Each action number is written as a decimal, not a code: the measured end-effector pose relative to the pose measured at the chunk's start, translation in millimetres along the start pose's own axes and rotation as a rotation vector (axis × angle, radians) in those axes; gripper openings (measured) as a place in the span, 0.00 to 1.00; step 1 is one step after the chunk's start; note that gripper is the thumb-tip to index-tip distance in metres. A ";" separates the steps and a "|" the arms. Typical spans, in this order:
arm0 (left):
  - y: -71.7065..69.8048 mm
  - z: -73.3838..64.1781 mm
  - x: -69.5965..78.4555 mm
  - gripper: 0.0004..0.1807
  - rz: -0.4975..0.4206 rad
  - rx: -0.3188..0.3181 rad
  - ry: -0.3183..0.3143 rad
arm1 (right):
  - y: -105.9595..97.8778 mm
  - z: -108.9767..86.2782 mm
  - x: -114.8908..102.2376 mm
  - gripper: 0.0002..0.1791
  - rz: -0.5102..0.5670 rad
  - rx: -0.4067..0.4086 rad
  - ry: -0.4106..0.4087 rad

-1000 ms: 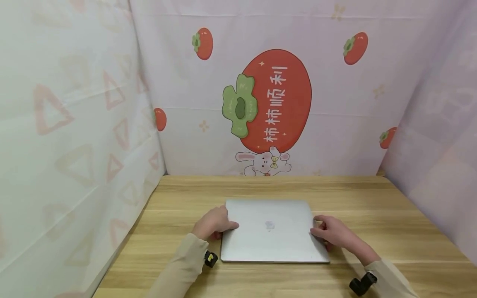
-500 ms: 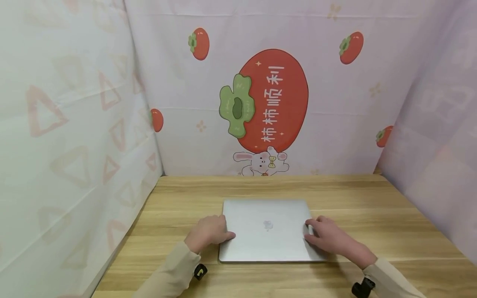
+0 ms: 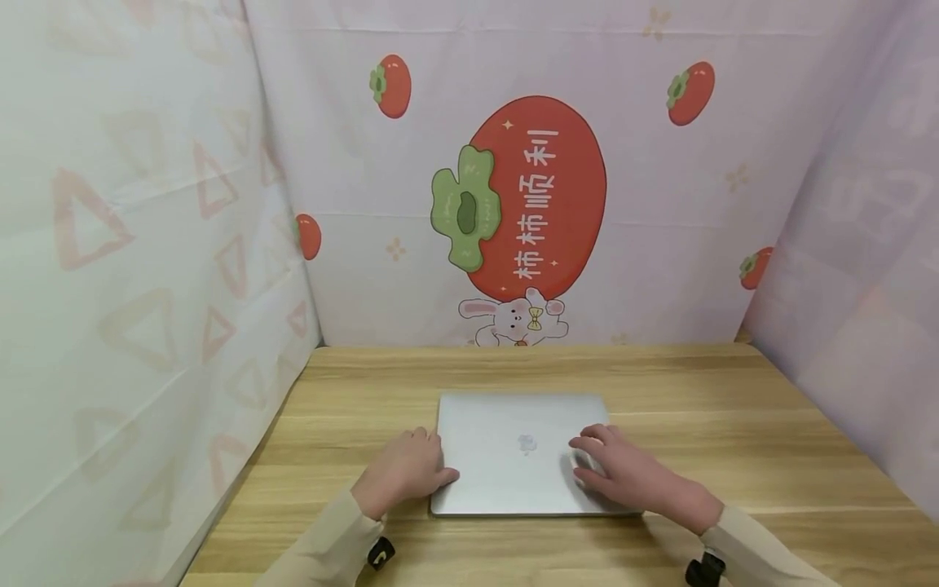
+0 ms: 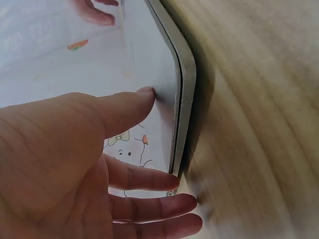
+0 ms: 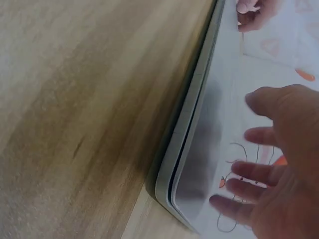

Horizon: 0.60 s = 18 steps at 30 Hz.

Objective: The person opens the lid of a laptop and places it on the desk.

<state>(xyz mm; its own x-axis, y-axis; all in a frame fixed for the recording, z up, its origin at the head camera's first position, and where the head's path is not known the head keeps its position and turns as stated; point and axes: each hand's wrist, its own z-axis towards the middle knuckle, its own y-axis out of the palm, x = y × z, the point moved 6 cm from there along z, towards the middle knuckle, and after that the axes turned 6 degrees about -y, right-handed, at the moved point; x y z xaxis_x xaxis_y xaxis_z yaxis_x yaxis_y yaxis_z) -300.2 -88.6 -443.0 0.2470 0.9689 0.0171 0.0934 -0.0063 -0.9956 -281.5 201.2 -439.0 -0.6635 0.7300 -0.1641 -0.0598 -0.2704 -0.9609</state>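
A closed silver laptop (image 3: 499,481) with a logo on its lid lies flat on the wooden table. At its left side is my left hand (image 3: 399,473), thumb reaching over the lid. In the left wrist view, the straight fingers (image 4: 144,206) of that hand extend to the laptop's side edge (image 4: 187,94). My right hand (image 3: 631,473) hovers over the right part of the lid, fingers spread and nothing held. The right wrist view shows its fingers (image 5: 249,189) apart above the shiny lid (image 5: 199,164), with a thin seam running along the laptop's edge.
The wooden table (image 3: 352,391) extends around the laptop. A printed cloth backdrop (image 3: 645,269) with persimmons and a rabbit stands behind it, and cloth walls (image 3: 161,269) flank the left and right. Each sleeve cuff bears a black wrist camera (image 3: 381,553).
My right hand has moved left from the laptop's right edge to over the lid. My left hand has slid slightly nearer along the left edge and loosened. The laptop stays closed.
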 end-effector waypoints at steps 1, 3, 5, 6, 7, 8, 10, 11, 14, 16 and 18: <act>0.5 -1.3 0.0 0.31 0.008 0.000 0.001 | 1.2 1.5 -2.4 0.21 0.005 -0.001 -0.020; 2.0 -3.0 -0.2 0.31 0.028 0.003 0.009 | 3.3 4.5 -6.9 0.21 -0.004 0.002 -0.065; 3.4 -4.9 -1.1 0.32 0.038 -0.001 0.019 | 5.6 7.9 -11.6 0.21 -0.016 -0.002 -0.113; 3.9 -5.8 -1.5 0.33 0.038 -0.004 0.029 | 6.9 9.4 -14.2 0.22 -0.027 -0.007 -0.137; 5.2 -6.5 -2.1 0.34 0.036 -0.010 0.038 | 8.3 10.7 -17.0 0.22 -0.038 -0.014 -0.160; 6.7 -7.2 -2.9 0.34 0.034 -0.016 0.047 | 9.9 11.9 -20.2 0.22 -0.059 -0.024 -0.189; 8.7 -9.2 -4.4 0.36 0.022 -0.031 0.067 | 13.5 13.9 -27.3 0.24 -0.122 -0.046 -0.257; 9.5 -10.4 -5.1 0.38 0.015 -0.043 0.075 | 15.5 14.7 -31.1 0.24 -0.163 -0.056 -0.297; 12.7 -14.2 -7.2 0.43 -0.007 -0.083 0.095 | 21.0 16.1 -42.3 0.24 -0.283 -0.069 -0.415; 13.0 -17.7 -7.8 0.48 -0.017 -0.107 0.108 | 23.9 16.6 -48.5 0.23 -0.335 -0.064 -0.475; 14.0 -21.0 -8.6 0.52 -0.033 -0.131 0.119 | 25.5 16.8 -53.4 0.23 -0.365 -0.054 -0.512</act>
<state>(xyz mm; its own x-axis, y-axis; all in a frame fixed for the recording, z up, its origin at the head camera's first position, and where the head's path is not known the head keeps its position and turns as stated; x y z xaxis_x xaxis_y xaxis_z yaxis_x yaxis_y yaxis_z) -280.8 -102.2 -455.2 0.3532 0.9331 0.0677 0.2265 -0.0151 -0.9739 -260.2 144.8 -451.0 -0.8812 0.3723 0.2912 -0.3208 -0.0187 -0.9470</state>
